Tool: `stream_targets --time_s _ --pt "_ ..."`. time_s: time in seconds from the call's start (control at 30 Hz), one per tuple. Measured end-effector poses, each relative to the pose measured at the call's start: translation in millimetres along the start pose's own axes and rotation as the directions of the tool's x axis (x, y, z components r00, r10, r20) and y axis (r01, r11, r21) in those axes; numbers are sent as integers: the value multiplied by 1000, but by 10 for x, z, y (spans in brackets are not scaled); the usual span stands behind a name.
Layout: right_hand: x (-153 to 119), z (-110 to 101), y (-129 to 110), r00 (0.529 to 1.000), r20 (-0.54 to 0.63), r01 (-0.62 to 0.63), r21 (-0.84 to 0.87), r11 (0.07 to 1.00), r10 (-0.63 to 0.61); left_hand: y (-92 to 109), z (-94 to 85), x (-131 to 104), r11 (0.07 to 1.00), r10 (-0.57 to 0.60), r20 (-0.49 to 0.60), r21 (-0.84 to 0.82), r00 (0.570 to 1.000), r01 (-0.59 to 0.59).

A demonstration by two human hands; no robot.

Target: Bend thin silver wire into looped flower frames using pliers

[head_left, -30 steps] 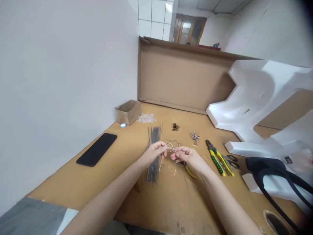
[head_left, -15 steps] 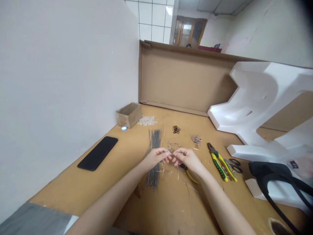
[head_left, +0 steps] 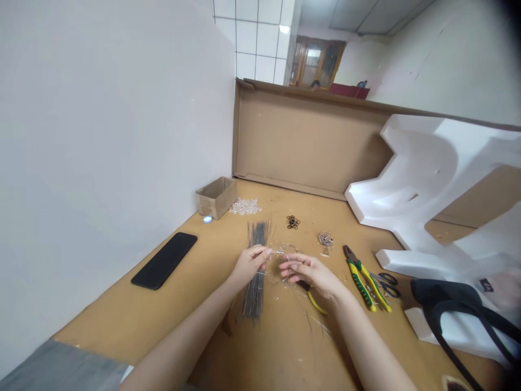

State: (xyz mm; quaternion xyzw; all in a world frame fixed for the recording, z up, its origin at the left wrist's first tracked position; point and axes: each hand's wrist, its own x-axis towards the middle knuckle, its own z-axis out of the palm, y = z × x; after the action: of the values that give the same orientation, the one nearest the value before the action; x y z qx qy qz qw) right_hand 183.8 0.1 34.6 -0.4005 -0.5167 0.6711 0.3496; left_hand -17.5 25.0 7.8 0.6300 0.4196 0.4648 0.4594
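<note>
Thin wire, bent into a small loop, is pinched at one end between the thumb and forefinger of my left hand. My right hand is just beside the loop with its fingers loosely curled and apart. The wire passes close to those fingertips; whether it touches them is hard to make out. Under and behind my left hand lies a bundle of straight grey wires. Yellow-handled pliers rest partly hidden below my right hand. A larger wire ring lies just behind my fingers.
Farther back are a small cardboard box, clear small pieces, black rings and a pile of metal rings. Green-yellow pliers and scissors lie right, near white foam. A black phone lies left.
My hands were together with both sets of fingertips pinching. Now they are slightly apart, the right fingers have loosened, and the wire loop shows between them. The view has tilted up slightly.
</note>
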Motion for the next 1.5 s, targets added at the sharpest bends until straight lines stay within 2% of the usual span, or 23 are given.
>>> stream_targets --time_s 0.13,0.33,0.47,0.67,0.87,1.0,1.23,1.4,1.5 --pt "39 -37 43 991 -117 57 -48 997 -62 40 41 21 999 -36 -5 -17 999 36" --pt "-75 -62 -174 969 -156 168 -152 974 -192 215 75 185 989 -142 171 -14 975 147" --pt "-193 -122 -350 958 -178 194 -178 965 -225 439 109 320 996 -88 192 34 977 83" --pt "-270 -230 -447 945 -231 222 -64 973 -230 716 172 379 999 -34 174 23 984 30" --pt "-298 -223 -490 950 -232 188 -103 977 -207 735 90 372 999 -6 111 42 994 2" --pt "-283 -202 -477 947 -215 221 -98 970 -237 735 73 391 999 -13 104 37 995 10" --pt "-264 -194 -465 923 -291 224 -124 967 -251 803 76 379 999 -42 133 -3 990 43" --pt "-273 -170 -474 917 -299 232 -139 963 -264 795 84 382 999 -35 147 -17 989 38" --pt "-280 -158 -456 901 -283 286 -179 941 -328 787 89 391 999 -36 154 -9 987 38"
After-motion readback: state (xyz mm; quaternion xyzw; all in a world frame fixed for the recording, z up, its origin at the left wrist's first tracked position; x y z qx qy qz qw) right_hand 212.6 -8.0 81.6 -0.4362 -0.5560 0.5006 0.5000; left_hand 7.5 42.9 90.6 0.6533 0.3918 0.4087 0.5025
